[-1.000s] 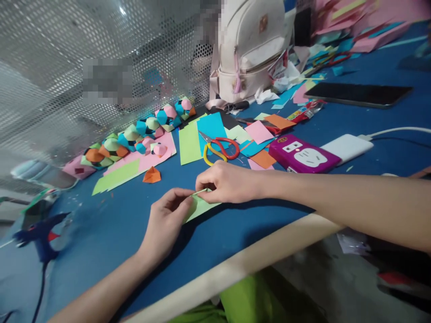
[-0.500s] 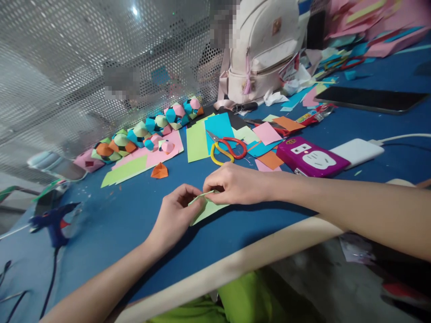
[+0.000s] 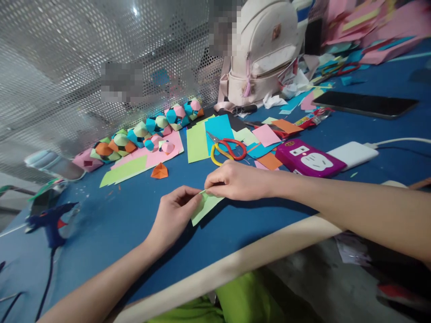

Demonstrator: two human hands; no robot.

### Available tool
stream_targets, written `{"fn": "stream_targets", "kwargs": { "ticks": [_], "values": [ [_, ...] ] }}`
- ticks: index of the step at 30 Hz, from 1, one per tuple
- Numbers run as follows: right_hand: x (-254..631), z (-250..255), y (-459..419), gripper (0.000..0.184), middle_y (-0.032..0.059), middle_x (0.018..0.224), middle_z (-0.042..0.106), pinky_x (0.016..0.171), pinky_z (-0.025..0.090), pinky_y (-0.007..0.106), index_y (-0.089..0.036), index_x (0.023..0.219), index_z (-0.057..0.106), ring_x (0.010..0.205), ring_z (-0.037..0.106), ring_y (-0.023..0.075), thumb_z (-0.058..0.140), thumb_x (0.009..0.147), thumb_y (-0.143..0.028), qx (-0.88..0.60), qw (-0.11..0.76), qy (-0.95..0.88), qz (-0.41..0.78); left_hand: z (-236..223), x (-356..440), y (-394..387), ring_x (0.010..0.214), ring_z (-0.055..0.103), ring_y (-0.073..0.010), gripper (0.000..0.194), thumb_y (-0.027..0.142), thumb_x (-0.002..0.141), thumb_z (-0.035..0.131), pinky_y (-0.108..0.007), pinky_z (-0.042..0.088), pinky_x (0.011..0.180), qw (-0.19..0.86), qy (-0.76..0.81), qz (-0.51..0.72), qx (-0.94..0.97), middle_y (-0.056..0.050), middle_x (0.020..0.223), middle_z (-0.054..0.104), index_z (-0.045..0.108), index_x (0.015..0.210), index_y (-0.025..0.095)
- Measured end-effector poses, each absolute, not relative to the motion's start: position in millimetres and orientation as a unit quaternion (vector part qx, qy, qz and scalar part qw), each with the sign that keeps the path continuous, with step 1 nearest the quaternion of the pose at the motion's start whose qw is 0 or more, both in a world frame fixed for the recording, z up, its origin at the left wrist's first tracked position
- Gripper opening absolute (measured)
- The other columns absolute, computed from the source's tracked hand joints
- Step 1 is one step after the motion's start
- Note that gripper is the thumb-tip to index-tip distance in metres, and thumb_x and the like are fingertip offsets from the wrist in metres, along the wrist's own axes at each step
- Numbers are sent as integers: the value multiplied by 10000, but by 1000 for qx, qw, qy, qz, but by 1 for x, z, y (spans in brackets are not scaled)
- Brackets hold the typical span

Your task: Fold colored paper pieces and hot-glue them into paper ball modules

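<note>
A light green sheet of paper [image 3: 206, 209] is held between my hands, just above the blue table. My left hand [image 3: 177, 215] pinches its left end between thumb and fingers. On its upper right edge, my right hand [image 3: 232, 181] grips the paper with closed fingertips; the fingers cover part of that edge. Scissors with one yellow and one red handle [image 3: 230, 149] lie just beyond my right hand. A small folded orange paper piece [image 3: 159, 171] sits beyond my left hand.
Colourful folded paper balls [image 3: 138, 133] line the back by a perforated metal screen. A glue gun [image 3: 50, 224] stands at left. On the right are a purple power socket [image 3: 308, 158], a white power bank [image 3: 357, 155], a phone [image 3: 366, 104] and a backpack [image 3: 266, 49].
Both hands keep hold of the green paper, which now hangs more steeply and shows more of its lower left corner. Earlier, the whole view shifted slightly.
</note>
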State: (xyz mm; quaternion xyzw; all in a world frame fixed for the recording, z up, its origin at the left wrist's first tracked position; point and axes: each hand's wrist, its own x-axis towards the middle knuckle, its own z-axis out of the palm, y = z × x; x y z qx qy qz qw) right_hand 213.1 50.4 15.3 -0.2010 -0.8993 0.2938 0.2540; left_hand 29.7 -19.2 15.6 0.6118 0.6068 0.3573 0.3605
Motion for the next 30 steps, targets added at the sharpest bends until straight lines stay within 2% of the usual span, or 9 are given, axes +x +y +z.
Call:
{"fn": "stream_targets", "kwargs": {
  "ticks": [7,10,15,21,25,30],
  "values": [
    [214,24,53,196,-15,607,599,535,333,212,-122,767,695,542,481,77,522,823,-197,-288,222,-856,368,10,26,-17,647,527,-117,172,323,721,675,-212,417,590,350,612,392,591,-17,704,663,689,722,152],
    [213,25,51,181,-7,627,615,526,348,209,-125,775,689,548,501,82,554,810,-240,-314,217,-840,385,7,26,-16,659,537,-120,157,311,714,683,-215,426,606,354,610,410,578,-16,704,666,688,720,154],
    [211,24,47,81,-10,659,626,574,377,200,-131,715,660,596,534,82,591,755,-139,-300,251,-847,360,5,27,-16,662,540,-121,132,290,705,682,-217,429,613,365,607,410,575,-13,688,660,679,697,159],
    [210,22,46,139,-26,623,600,578,355,208,-139,685,649,566,494,76,550,757,-72,-282,262,-864,324,7,30,-18,668,547,-125,143,304,718,673,-218,430,620,364,602,400,587,-12,701,668,681,705,162],
    [210,23,44,138,-25,618,594,575,346,206,-133,705,664,570,487,75,551,766,-82,-275,276,-866,314,14,31,-19,710,565,-132,197,346,748,658,-217,432,649,362,600,378,605,-13,769,693,719,813,170],
    [209,24,44,117,-17,631,610,552,353,195,-123,735,679,578,502,76,566,764,-120,-295,292,-838,353,15,29,-19,667,525,-121,228,365,770,644,-214,399,600,341,603,367,621,-8,734,676,738,811,161]
  ]
}}
